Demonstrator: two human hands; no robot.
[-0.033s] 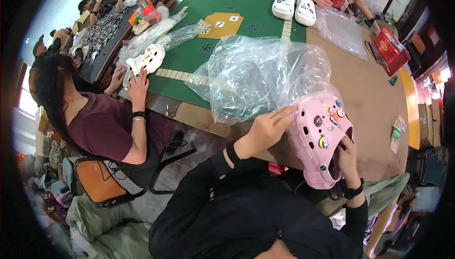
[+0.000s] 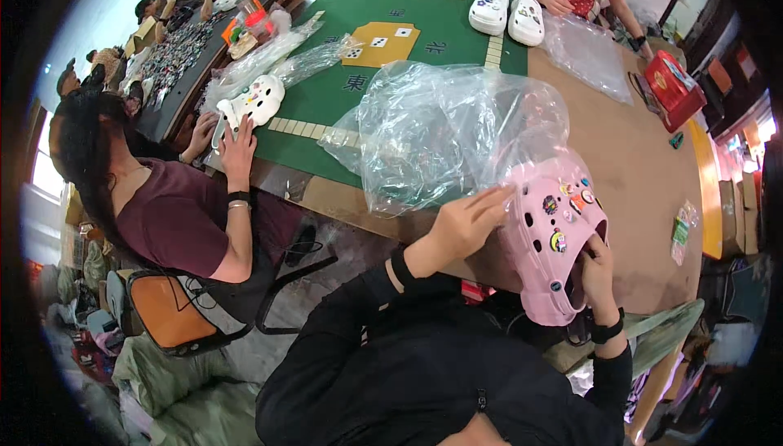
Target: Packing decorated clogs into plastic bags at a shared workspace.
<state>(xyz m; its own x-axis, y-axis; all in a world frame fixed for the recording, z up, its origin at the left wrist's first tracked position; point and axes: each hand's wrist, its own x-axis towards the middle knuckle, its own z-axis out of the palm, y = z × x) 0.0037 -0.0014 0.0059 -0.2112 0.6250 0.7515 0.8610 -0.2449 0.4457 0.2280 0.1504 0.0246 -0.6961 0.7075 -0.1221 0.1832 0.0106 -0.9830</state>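
Observation:
A pink clog (image 2: 548, 271) studded with colourful charms is held at the table's near edge, its heel toward me. My right hand (image 2: 599, 271) grips the clog at its foot opening, some fingers hidden inside. Over the toe end lies part of a large clear plastic bag (image 2: 444, 132), crumpled across the table. My left hand (image 2: 465, 222) has its fingers pressed together at the bag's edge, beside the clog's toe. What the fingertips pinch is partly hidden, but the bag's film meets them there.
The table has a green game mat (image 2: 314, 152). On the left a person handles a white clog (image 2: 259, 99). White clogs (image 2: 526, 22) stand at the far side near a person in red. A red box (image 2: 673, 87) and a small green packet (image 2: 681, 234) lie right.
The pink clog has shifted very slightly, its charms sitting a touch higher. Both my hands keep nearly the same place.

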